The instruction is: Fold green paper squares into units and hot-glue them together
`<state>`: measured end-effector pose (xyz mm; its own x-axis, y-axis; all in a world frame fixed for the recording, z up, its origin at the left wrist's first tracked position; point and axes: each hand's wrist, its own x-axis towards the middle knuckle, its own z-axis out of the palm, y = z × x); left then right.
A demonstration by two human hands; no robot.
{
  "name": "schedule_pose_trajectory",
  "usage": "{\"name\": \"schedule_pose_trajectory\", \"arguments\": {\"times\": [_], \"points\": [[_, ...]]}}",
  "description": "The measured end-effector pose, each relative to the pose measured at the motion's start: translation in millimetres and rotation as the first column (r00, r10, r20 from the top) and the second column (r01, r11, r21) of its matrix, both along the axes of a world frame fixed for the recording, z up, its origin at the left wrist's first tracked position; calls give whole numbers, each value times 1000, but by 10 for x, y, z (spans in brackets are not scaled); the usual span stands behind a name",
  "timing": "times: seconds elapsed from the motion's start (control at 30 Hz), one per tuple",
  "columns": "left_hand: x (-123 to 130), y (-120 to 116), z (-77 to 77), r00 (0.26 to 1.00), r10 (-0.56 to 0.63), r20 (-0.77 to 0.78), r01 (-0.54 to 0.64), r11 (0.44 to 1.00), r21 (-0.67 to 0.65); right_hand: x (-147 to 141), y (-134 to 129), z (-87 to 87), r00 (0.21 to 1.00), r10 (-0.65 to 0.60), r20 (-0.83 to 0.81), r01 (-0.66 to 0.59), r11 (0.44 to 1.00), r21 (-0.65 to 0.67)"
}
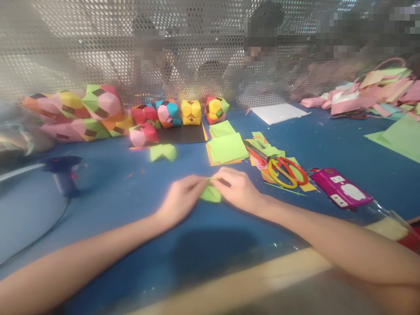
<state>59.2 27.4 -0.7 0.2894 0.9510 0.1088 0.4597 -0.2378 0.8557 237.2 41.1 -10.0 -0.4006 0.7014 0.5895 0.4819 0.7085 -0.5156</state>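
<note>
A folded green paper piece (211, 193) is pinched between my two hands at the middle of the blue table (124, 192). My left hand (183, 195) holds its left side with closed fingers, and my right hand (236, 189) grips the right side the same way. Just beyond my hands lies a stack of green and orange paper squares (229, 148). A folded light-green piece (163, 152) sits farther back to the left. Red-and-yellow scissors (285, 170) rest on paper scraps (262, 151) to the right.
Colourful paper balls (191, 112) line the back left, before a perforated metal screen (114, 48). A dark glue gun (64, 173) stands left. On the right are a purple case (343, 188), a green sheet (398, 138) and heaped pink paper (370, 94). White paper (278, 113) lies behind.
</note>
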Motion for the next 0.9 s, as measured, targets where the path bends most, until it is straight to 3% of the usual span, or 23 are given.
{"name": "schedule_pose_trajectory", "arguments": {"times": [0.23, 0.57, 0.77, 0.9], "points": [[-24, 41, -38, 987, 138, 80, -136, 990, -34, 4, -30, 53, 1000, -31, -4, 29, 956, -290], [-47, 95, -133, 975, 166, 145, -157, 985, -69, -41, -16, -2, 998, -60, 1, 58, 963, -265], [-36, 101, -151, 964, 204, 168, -188, 976, -106, -15, -22, 37, 995, -15, -102, -32, 893, -449], [-42, 111, -161, 957, 213, 199, -194, 975, -111, -7, -17, 38, 993, -21, -120, -36, 890, -454]]}}
